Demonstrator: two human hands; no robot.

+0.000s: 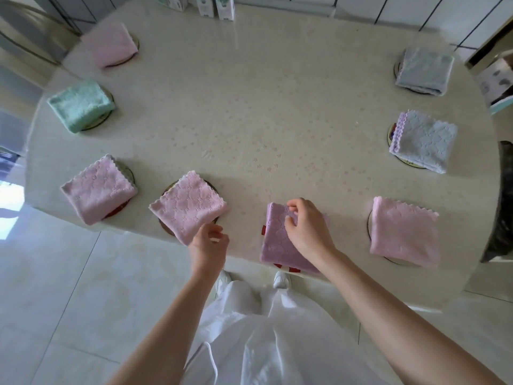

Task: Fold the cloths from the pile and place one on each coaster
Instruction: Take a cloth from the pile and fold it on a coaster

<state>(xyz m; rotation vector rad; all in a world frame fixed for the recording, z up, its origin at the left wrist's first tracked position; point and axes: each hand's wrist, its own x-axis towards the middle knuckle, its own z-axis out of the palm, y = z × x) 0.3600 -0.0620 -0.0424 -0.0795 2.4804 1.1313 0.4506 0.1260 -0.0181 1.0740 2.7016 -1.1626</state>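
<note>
Head view: I see my right hand (306,229) lying on a folded mauve cloth (277,240) at the near edge of the table (249,120), fingertips pinching its top fold; the cloth covers a coaster (286,267) of which only red and white slivers show. My left hand (209,244) hovers just beside the corner of a pink cloth (188,207) on the neighbouring coaster, fingers loosely curled and holding nothing. Seven other folded cloths sit on coasters around the rim, and no unfolded pile is visible. I judge the cloth soft, light and limp, liable to unfold if lifted by one layer, so it is best gripped through all layers at a folded edge. The cartons (213,6) at the far edge carry print too small to read.
</note>
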